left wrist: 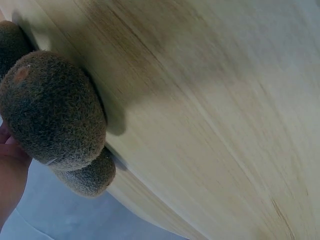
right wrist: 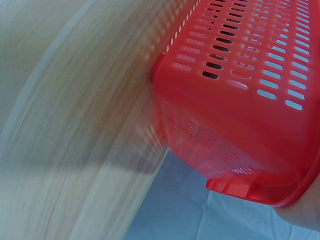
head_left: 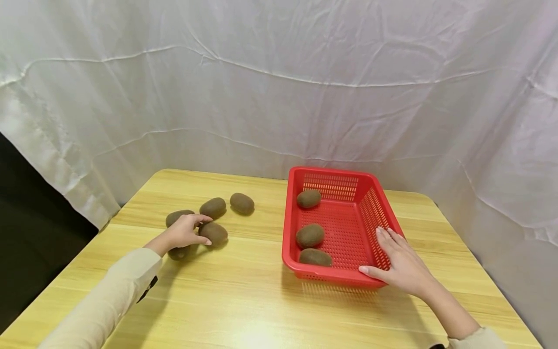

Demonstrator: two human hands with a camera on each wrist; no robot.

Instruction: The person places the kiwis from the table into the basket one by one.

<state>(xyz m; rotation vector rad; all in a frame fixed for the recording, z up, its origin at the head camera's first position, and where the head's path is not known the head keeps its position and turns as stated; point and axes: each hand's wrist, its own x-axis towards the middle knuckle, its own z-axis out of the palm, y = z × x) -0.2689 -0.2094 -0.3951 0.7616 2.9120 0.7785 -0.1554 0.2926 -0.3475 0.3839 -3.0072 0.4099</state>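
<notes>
My left hand [head_left: 185, 231] is at a group of brown kiwis on the left of the table, thumb and fingers on opposite sides of one kiwi [head_left: 213, 235]. That kiwi [left wrist: 55, 110] looms close in the left wrist view, with another kiwi [left wrist: 90, 175] partly behind it. Beside the hand lie more kiwis, one at the back [head_left: 213, 208] and one partly covered underneath [head_left: 178, 253]. My right hand [head_left: 405, 264] rests on the near right corner of a red plastic basket [head_left: 289, 218], fingers extended over the right rim, thumb spread on the near rim.
Inside the basket, 3 kiwis lie along its left side, one kiwi [head_left: 308, 198] toward the back. Another kiwi [head_left: 241, 204] sits apart on the wooden table [head_left: 244, 295]. A pale curtain [head_left: 261, 111] hangs behind the table's back edge.
</notes>
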